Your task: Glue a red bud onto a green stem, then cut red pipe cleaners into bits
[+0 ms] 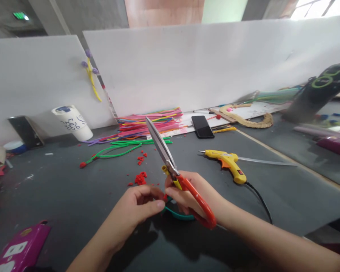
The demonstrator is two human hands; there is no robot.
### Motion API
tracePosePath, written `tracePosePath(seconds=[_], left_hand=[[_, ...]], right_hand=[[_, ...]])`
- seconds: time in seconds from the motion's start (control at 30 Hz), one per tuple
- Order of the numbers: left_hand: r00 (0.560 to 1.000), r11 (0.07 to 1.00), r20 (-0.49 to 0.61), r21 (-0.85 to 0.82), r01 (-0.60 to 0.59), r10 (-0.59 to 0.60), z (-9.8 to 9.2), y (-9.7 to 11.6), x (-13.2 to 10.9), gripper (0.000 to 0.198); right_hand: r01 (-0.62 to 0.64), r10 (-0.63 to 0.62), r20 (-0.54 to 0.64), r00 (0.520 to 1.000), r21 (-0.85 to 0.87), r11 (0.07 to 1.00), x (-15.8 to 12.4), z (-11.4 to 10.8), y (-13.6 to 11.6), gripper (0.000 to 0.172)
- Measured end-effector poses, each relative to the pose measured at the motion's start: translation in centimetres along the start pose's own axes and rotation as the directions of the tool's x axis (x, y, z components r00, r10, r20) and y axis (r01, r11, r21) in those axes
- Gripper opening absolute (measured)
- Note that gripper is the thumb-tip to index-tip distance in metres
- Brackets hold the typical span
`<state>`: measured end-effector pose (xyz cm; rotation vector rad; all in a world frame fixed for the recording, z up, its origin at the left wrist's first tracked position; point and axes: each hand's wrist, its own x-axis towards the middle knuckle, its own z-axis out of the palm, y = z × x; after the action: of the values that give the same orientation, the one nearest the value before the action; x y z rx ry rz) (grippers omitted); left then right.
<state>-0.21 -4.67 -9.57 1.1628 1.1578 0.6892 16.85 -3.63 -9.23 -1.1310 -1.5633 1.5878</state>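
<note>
Red-handled scissors [197, 198] are held in my right hand [187, 189], their blades closed and pointing up and away to the left. A yellow piece [164, 170] shows beside the scissors' pivot, partly hidden. Close by, my left hand [143, 202] is closed in a pinch on a small red piece [165, 197], and the fingertips of my right hand meet it from the other side. From there a green stem [178, 216] curves below my right hand; part of it is hidden. Red scraps [141, 178] lie on the table just beyond my left hand.
A yellow glue gun [226, 160] with its cord lies to the right. Farther back are a bundle of coloured pipe cleaners [150, 124], green stems [119, 149], a phone [202, 126] and a white cup [73, 122]. A purple box [22, 245] sits front left; a white partition [187, 64] stands behind.
</note>
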Motion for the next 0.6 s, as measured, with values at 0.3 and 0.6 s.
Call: tracePosePath(seconds=[0.3,0.6], left_hand=[[0.999,0.994,-0.029,-0.112,-0.02,0.017,0.5,0.21,-0.2,0.015],[1.0,0.997,-0.013,-0.08,-0.015,0.014,0.18,-0.1,0.04,0.014]], right_hand=[[-0.028,0.028,-0.004,1.0,0.014,1.0,-0.08,0.4,-0.17,0.007],[0.009,-0.009,-0.015,1.0,-0.016,1.0,0.09,0.26,0.25,0.015]])
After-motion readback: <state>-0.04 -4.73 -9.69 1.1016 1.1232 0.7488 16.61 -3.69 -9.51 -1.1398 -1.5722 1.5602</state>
